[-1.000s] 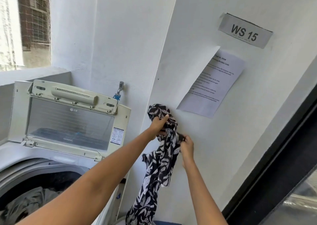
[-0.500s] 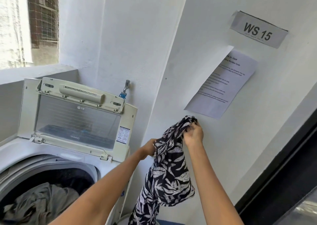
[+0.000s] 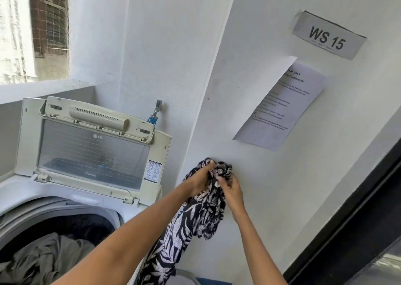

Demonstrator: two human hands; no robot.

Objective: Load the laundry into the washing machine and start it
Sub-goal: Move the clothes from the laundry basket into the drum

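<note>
A black-and-white leaf-print garment (image 3: pixel 195 217) hangs in the air to the right of the top-loading washing machine (image 3: pixel 71 200). My left hand (image 3: pixel 200 181) grips its bunched top from the left. My right hand (image 3: pixel 231 192) holds the same bunch from the right, fingers curled into the cloth. The machine's lid (image 3: pixel 91 148) stands raised. Grey clothes (image 3: pixel 45 258) lie in the open drum at lower left.
A white wall stands close behind the hands, with a printed notice (image 3: pixel 280 104) and a "WS 15" sign (image 3: pixel 327 38). A tap (image 3: pixel 156 111) sticks out behind the lid. A black door frame (image 3: pixel 355 208) runs along the right. A window opening lies at far left.
Both hands came together at the garment's top and bunched it; the left hand rose to meet the right. The view shifted a little to the left.
</note>
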